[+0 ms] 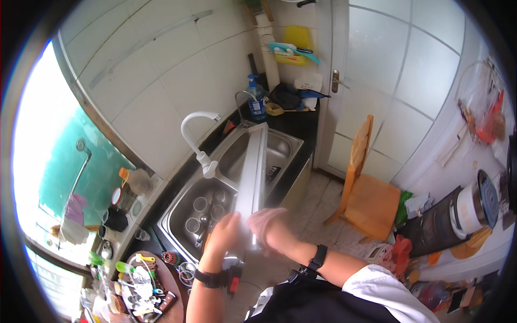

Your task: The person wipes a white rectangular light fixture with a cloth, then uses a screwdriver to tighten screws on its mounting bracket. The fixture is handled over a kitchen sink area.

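A long, flat white-and-silver panel (251,169) lies lengthwise across the double stainless steel sink (176,198), its far end near the back rim. My left hand (224,234) grips the panel's left edge at the near end. My right hand (268,222) holds a pink cloth (260,221) against the panel's right edge; blur hides its fingers. Several glasses (200,204) and some utensils lie in the near basin. A white faucet (202,159) arches over the sink's wall side.
A blue pump bottle (256,101) and dark cloths (286,97) stand in the counter's far corner. A round board (173,294) with crowded utensils is at lower left. A wooden chair (369,200) stands right, before a glazed door (375,76).
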Demonstrator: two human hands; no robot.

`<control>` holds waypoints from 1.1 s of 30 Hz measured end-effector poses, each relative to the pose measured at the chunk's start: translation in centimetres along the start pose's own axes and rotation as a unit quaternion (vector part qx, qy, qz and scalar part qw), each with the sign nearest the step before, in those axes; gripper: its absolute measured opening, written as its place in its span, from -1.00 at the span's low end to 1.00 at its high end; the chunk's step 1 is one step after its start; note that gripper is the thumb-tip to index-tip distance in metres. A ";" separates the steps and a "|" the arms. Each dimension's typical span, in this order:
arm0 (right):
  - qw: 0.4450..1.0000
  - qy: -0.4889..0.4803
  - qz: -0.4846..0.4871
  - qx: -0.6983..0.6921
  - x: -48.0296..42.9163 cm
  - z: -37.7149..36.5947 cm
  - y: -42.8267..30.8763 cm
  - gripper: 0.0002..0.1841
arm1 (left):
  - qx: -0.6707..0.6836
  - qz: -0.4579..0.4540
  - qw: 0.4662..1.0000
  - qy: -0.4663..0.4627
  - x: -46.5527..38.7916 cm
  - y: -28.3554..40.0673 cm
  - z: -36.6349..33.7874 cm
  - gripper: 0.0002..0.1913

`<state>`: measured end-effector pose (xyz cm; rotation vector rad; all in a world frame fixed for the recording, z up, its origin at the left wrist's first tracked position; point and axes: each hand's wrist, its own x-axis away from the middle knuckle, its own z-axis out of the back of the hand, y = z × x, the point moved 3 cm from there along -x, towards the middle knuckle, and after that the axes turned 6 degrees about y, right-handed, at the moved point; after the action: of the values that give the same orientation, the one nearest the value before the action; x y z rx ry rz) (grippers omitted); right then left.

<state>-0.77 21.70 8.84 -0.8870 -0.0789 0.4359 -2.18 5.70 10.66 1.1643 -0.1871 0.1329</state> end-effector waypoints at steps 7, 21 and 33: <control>0.991 0.120 -0.002 -0.058 0.6 -0.9 -2.1 -0.89 | 0.010 0.073 0.997 -0.009 -1.0 -0.9 0.6 -0.50; 0.970 0.155 0.179 0.054 5.5 0.9 3.3 -0.33 | -0.130 -0.101 0.985 0.045 3.2 1.5 -0.9 -0.56; 0.922 0.039 -0.154 -0.353 7.5 2.5 2.3 -0.41 | -0.155 -0.134 0.979 -0.007 6.7 4.3 -1.2 -0.59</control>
<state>4.64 27.77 7.84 -1.5734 -0.3121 0.0623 3.55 8.56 15.48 0.8683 -0.0579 -0.1400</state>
